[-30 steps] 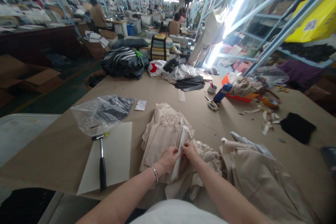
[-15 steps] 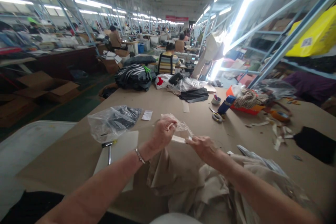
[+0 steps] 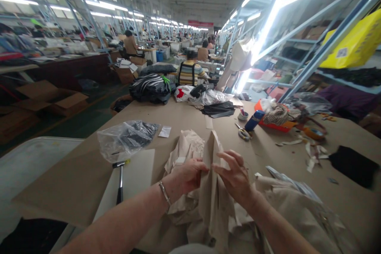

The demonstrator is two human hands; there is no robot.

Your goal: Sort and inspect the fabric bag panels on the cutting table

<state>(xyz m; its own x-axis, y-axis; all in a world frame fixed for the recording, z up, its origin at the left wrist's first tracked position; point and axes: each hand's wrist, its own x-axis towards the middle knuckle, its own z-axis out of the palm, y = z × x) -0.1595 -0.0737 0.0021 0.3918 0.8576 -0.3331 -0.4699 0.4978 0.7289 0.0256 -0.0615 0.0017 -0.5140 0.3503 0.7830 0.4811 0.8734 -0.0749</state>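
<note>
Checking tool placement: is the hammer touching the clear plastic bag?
Cannot tell. In the head view the hammer head sits at the plastic bag edge.
</note>
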